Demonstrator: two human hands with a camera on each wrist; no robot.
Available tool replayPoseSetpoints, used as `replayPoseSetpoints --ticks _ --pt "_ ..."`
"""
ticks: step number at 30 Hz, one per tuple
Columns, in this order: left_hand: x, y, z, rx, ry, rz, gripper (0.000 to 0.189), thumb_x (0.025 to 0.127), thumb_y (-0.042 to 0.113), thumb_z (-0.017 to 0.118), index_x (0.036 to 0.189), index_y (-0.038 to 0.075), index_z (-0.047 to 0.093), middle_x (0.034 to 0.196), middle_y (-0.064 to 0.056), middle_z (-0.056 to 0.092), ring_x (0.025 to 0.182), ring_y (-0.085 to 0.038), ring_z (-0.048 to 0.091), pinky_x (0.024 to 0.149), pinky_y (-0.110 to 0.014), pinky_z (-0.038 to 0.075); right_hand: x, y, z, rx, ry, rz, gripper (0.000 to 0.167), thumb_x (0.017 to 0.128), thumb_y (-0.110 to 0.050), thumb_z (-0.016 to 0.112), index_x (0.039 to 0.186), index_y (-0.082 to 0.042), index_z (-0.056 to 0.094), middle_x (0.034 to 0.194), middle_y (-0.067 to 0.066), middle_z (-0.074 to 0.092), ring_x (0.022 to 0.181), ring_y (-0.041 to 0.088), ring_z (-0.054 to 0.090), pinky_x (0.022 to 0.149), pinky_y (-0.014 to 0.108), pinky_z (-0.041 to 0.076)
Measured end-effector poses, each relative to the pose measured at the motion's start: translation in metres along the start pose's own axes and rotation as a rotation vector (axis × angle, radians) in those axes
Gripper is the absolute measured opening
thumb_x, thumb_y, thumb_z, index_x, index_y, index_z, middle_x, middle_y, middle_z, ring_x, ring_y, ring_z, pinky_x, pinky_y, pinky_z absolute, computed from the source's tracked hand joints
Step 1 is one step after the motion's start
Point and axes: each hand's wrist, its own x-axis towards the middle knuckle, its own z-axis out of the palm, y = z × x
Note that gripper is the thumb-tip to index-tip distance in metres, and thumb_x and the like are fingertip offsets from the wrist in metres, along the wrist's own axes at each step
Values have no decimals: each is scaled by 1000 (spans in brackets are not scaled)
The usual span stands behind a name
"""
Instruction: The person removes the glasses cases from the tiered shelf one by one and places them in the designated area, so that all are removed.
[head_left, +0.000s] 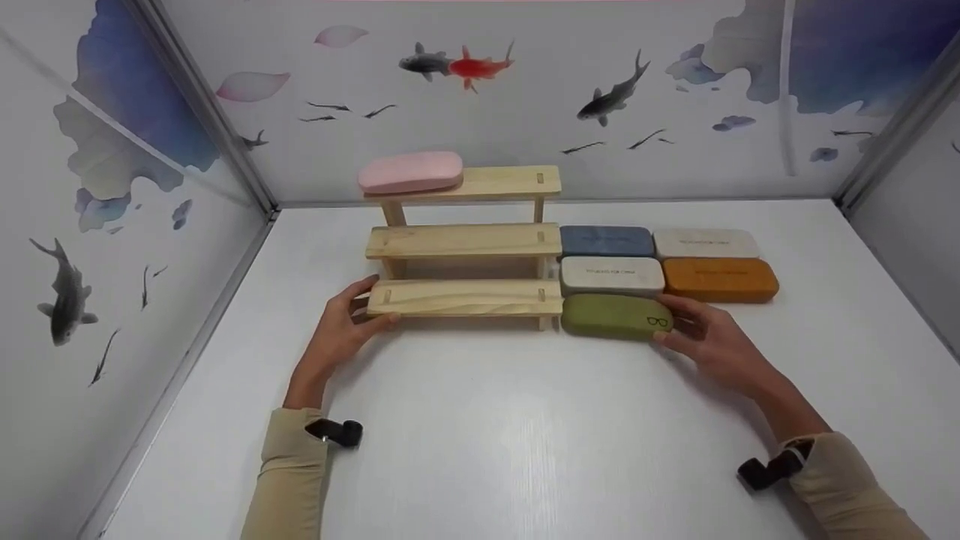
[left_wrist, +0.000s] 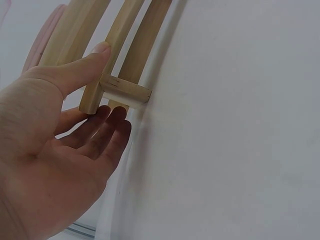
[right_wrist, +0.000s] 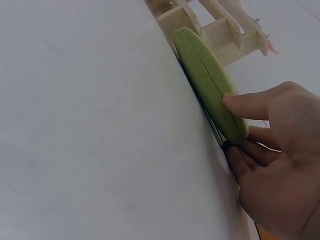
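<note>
A three-step light wooden rack (head_left: 465,297) stands toward the back of the table. My left hand (head_left: 341,330) grips the left end of its lowest board, the thumb on the front edge and the fingers round behind the end. At the rack's right side lies a green glasses case (head_left: 607,315) with a small glasses print. The thumb and fingers of my right hand (head_left: 716,343) pinch the right end of this case. In the right wrist view the thumb lies across the case's seam. On the top board, at its left, rests a pink glasses case (head_left: 411,172).
Behind the green case sit a white case (head_left: 611,274) and an orange case (head_left: 721,280). A blue case (head_left: 606,241) and a cream case (head_left: 706,243) form the row farther back. Printed panels (head_left: 525,135) with fish wall in the white table (head_left: 487,435).
</note>
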Motion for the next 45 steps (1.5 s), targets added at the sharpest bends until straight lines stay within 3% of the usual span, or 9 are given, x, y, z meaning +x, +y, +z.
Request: replayPoseSetpoints --ticks 3,7,23,26,30,33,39,45 --pt "1 0 -1 9 5 1 91 96 27 87 167 4 37 165 -21 46 148 -39 54 101 -19 58 2 0 0 -13 4 7 76 104 -40 75 168 -16 41 169 18 44 153 39 49 121 25 47" --pt "1 1 -2 17 8 3 91 95 27 87 167 4 37 166 -20 46 148 -38 54 102 -18 57 4 1 2 -10 16 10 75 105 -37 74 168 -18 40 170 16 43 154 39 48 125 46 42" --pt "2 2 -2 8 14 14 90 95 26 87 167 4 38 165 -20 46 146 -38 56 97 -16 58 3 -1 0 0 29 -10 72 105 -35 74 167 -19 42 169 16 45 155 38 48 126 54 41" --pt "2 2 -2 8 14 11 90 95 26 87 167 4 38 166 -20 46 146 -38 56 97 -15 58 3 0 -1 -1 34 -9 73 105 -39 74 167 -19 42 168 15 46 153 37 50 125 50 43" --pt "2 2 -1 23 14 16 89 95 26 87 167 4 38 166 -19 46 147 -37 55 98 -14 56 2 3 -1 10 44 -3 75 103 -44 75 166 -19 43 166 13 49 150 34 53 116 22 51" --pt "2 2 -1 32 14 19 89 95 27 87 167 5 39 167 -19 46 147 -37 54 99 -15 56 2 5 -1 32 48 -6 76 102 -46 75 165 -19 44 165 12 49 148 34 55 104 4 48" --pt "0 2 1 32 12 5 88 95 28 87 167 8 39 165 -18 46 149 -37 53 104 -23 58 1 4 -1 23 73 -22 76 102 -47 76 164 -15 45 164 13 51 147 34 54 101 1 47" --pt "0 1 3 20 46 19 90 92 28 90 165 8 41 165 -15 47 151 -34 50 119 -44 53 1 2 -1 29 148 -73 69 102 -39 77 159 -9 52 157 14 58 141 31 57 100 1 48"
